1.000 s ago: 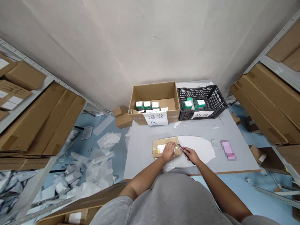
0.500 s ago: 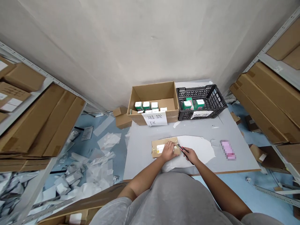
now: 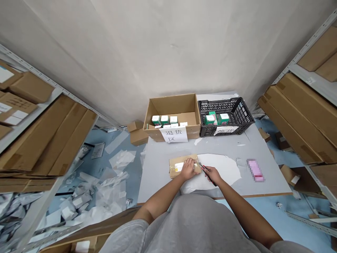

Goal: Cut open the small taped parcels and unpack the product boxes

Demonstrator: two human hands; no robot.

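Observation:
A small taped cardboard box (image 3: 173,170) with a white and yellow label lies on the table. My left hand (image 3: 189,169) grips its right part from above, fingers bent over the top. In my right hand (image 3: 211,174) is a slim black and red utility knife (image 3: 206,168), its tip pointing up and left at the box's right end. Whether the tip touches the box I cannot tell. Under the knife and partly under the box spreads a white sheet (image 3: 226,168).
Behind stand a large open carton (image 3: 172,100) and a black plastic crate (image 3: 237,128), both holding green and white boxes. A pixelated pink item (image 3: 255,170) lies at the table's right. Shelves of cartons (image 3: 47,137) flank both sides; wrapping scraps (image 3: 105,193) litter the left floor.
The cardboard box has shifted slightly left under my left hand. My right hand stays near the box's right end, with the knife at nearly the same angle.

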